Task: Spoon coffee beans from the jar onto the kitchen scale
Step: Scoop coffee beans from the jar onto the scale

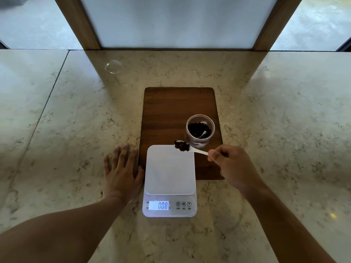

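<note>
While the right hand (230, 164) pinches the handle of a white spoon (197, 150) heaped with coffee beans (182, 145), the load hangs over the far right corner of the kitchen scale (170, 168), whose white platform looks bare and whose display (158, 205) reads 0.08. The spoon sits so close to the platform's edge that a quick tip would likely send beans rolling onto the wooden board (171, 111) or the counter (76, 120) rather than the plate. The heap is piled high, so any wobble on the way inward could shed beans early. The jar (200, 130), open and with beans left inside, stands on the board just beyond the scale's far right corner, near enough for the spoon or knuckles to knock it. The left hand (121, 171) lies flat and released on the counter, its thumb touching or nearly touching the scale's left edge; leaning there could nudge the scale and upset the reading
</note>
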Demonstrator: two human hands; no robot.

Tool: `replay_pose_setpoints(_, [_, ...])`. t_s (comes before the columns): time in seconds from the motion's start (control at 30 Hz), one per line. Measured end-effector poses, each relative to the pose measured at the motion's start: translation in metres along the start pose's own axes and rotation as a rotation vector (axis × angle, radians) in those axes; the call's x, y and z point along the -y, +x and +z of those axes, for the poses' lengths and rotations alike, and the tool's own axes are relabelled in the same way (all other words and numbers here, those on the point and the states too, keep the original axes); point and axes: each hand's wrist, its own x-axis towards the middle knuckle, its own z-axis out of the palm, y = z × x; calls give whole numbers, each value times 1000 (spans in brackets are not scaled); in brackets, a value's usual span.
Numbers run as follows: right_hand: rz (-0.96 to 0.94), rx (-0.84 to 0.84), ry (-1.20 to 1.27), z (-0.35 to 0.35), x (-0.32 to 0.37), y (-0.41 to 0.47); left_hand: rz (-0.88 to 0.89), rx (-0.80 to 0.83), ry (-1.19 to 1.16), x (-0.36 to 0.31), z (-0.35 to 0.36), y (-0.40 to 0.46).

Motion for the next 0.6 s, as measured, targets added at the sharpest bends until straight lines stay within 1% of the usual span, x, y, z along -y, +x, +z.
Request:
replay_pose_setpoints(0.27, [73,102,-46,22,-23,-10,-9,-13,-40,-2,-2,1])
replay_pose_setpoints(0.4, [89,110,-69,33,-31,-13,-16,-19,-45,-2,-1,1])
replay_pose_setpoints(0.6, [45,79,-116,41,-35,-16,-9,-24,-34,-1,-1,1])
